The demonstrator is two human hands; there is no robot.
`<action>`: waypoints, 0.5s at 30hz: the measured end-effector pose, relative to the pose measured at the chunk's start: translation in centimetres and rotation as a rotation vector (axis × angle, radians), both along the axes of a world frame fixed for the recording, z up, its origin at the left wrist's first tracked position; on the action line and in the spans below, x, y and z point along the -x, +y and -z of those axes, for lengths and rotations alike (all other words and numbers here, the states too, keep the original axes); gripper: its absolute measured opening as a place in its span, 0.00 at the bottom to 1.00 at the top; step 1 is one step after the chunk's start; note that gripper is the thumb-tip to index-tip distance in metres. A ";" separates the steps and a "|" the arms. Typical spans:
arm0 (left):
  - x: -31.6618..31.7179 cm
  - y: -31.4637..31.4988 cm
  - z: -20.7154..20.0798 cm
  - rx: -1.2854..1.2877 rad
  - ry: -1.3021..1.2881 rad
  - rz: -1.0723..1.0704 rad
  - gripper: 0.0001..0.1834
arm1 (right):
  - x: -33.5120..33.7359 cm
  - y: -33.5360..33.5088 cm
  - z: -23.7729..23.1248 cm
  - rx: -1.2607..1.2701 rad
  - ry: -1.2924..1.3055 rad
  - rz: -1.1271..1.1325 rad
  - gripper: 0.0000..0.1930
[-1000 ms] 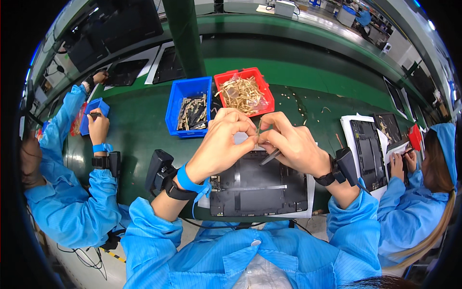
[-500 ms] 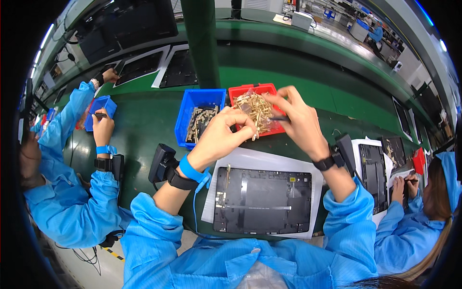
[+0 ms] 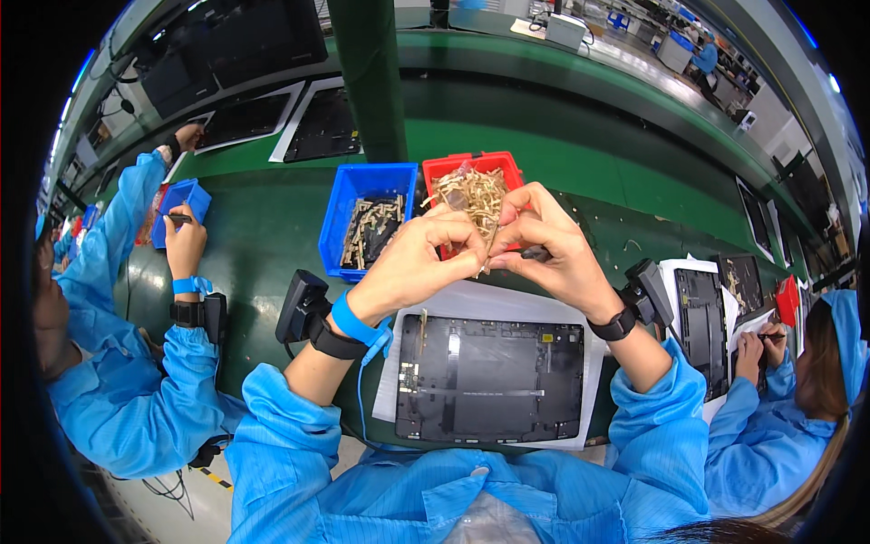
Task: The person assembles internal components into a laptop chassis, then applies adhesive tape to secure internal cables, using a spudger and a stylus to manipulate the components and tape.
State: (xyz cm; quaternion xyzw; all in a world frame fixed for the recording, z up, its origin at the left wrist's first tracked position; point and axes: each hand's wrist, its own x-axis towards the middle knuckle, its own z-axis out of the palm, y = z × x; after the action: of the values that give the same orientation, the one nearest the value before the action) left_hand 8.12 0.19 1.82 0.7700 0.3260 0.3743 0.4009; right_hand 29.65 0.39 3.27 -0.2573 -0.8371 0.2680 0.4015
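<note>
Near the red bin (image 3: 439, 165), the left hand (image 3: 421, 259) and right hand (image 3: 553, 247) met, both pinching a thin strip (image 3: 492, 243); the right also held a dark tool (image 3: 536, 254).

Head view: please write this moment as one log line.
left hand: pinched; right hand: pinched beside it, gripping dark object; black panel: on white sheet; red bin: pale strips inside

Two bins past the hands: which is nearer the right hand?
The red bin, heaped with tan strips, partly behind the right hand; the blue bin stands left of it.
</note>
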 end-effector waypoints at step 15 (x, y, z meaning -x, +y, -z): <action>-0.5 -1.1 0.8 0.184 -0.191 -0.042 0.05 | -0.7 1.5 -0.3 0.017 0.025 -0.021 0.09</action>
State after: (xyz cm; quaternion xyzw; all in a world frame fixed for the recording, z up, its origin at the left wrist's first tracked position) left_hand 8.59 -0.95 1.01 0.6837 0.3354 0.4228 0.4913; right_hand 30.32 1.89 3.58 -0.2485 -0.8324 0.2826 0.4068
